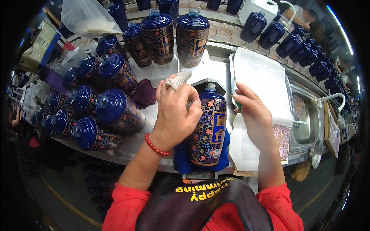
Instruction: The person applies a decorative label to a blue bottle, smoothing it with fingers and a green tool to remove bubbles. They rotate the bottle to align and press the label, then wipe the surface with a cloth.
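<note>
A dark blue bottle point(208, 133) with a flower pattern, gold edging and a blue label panel lies tilted on a bright blue cloth point(182, 158) in front of me. My left hand point(175, 111) is beside the bottle's shoulder, fingers curled and thumb close to the forefinger; anything between them is hidden. A pale knitted finger cover point(179, 79) sits on one of its fingers, and a red bead bracelet circles the wrist. To the bottle's right, my right hand point(252, 109) is closed around a small green object point(237, 103), mostly covered by the fingers.
Several patterned bottles point(119, 107) crowd the left, with more point(158, 36) at the back. A dark red cloth point(145, 93) lies among them. White sheets point(260, 84) cover a tray on the right, beside a metal sink point(308, 136). Plain blue bottles point(273, 32) line a conveyor point(219, 25).
</note>
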Action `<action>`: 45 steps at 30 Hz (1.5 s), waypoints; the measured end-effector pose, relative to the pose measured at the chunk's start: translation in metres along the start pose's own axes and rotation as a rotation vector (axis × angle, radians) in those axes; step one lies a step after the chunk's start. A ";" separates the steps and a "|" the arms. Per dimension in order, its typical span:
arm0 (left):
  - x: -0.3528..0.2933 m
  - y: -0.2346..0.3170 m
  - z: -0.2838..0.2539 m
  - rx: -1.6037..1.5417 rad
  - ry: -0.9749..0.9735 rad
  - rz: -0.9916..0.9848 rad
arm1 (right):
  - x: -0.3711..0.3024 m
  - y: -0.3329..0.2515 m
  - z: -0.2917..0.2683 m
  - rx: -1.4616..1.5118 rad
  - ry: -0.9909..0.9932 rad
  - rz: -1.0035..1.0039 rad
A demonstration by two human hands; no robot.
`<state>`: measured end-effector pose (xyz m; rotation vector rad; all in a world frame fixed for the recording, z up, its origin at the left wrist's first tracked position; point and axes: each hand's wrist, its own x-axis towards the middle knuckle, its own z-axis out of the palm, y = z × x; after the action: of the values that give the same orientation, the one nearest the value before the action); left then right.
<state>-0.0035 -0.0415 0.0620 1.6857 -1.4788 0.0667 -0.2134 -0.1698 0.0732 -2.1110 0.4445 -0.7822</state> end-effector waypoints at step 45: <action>-0.007 -0.015 0.023 -0.528 0.005 -0.465 | -0.039 -0.001 0.034 -0.266 -0.009 -0.067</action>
<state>-0.0041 -0.0517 0.0351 1.5326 -0.9525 -0.5247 -0.2197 -0.1283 0.0433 -2.3860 0.4979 -0.7865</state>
